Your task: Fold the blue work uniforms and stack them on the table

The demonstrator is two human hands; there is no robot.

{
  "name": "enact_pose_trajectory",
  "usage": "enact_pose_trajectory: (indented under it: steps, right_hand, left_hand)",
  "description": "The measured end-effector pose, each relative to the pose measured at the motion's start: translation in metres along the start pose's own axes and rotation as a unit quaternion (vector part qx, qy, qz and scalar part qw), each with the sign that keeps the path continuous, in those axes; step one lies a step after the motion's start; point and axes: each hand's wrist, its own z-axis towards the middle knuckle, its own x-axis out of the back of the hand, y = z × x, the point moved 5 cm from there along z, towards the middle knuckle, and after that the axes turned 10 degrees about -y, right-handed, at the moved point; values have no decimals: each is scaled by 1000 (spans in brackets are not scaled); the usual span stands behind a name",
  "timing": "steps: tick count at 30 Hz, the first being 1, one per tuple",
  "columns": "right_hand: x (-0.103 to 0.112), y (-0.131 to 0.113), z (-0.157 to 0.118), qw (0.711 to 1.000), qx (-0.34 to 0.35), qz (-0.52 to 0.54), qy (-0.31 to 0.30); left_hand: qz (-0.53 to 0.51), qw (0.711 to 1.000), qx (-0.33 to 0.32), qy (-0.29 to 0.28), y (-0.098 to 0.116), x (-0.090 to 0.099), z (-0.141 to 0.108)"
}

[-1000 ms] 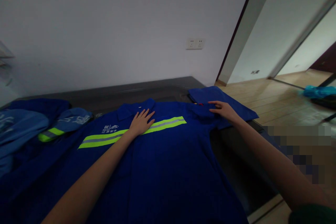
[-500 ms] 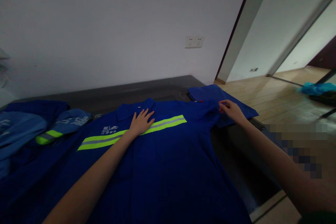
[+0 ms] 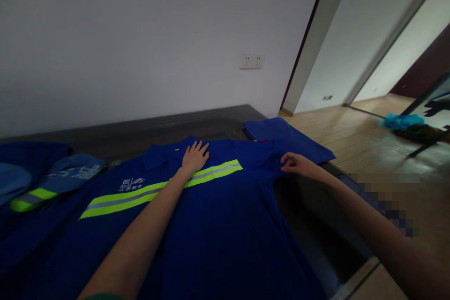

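A dark blue work jacket (image 3: 218, 215) lies front up on a dark table, with a yellow-green reflective stripe across the chest and white lettering. Pressed flat near its collar (image 3: 154, 157) is my left hand (image 3: 195, 157), its fingers spread. At the shoulder and sleeve edge on the right side, my right hand (image 3: 297, 165) is closed, thumb and fingers pinching the jacket's fabric. Its fingertips are partly hidden. A piece of blue cloth (image 3: 291, 136) lies just beyond that shoulder.
Other blue garments with a reflective band (image 3: 75, 173) lie at the left. The dark tabletop (image 3: 197, 119) runs along a white wall with a socket (image 3: 251, 61). On the wooden floor to the right is a bright blue bag-like bundle (image 3: 402, 121).
The view has shifted slightly. My right hand has drawn a little nearer along the sleeve edge, its fingers more curled. My left hand stays flat, slightly closer to the shoulder.
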Motion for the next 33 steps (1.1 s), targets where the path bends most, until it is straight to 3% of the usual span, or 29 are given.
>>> enact_pose_trajectory:
  steps: [5,9,13,19,21,26,29,33]
  right_hand:
    - [0,-5,-15,998,-14,59,-28]
    - [-5,-1,-6,997,-55,56,25]
    - [-8,-8,0,997,-21,52,61]
    - [5,-31,-42,978,54,45,198]
    - [-3,-28,-53,981,50,29,184]
    - [-30,-4,-48,997,-7,28,67]
    - [-30,2,-36,994,-25,40,98]
    - [-26,-11,-25,992,9,40,116]
  left_hand:
    - [1,1000,2,1,-2,-2,1]
    - [-1,1000,4,3,-1,-2,1]
    - [-2,1000,6,1,-1,-1,0]
    - [-4,1000,8,4,-1,0,0]
    - [-1,1000,10,8,-1,-1,0]
    - [0,1000,11,3,0,-1,1]
    - [3,1000,7,1,0,0,-1]
    - [4,1000,5,-4,1,1,-2]
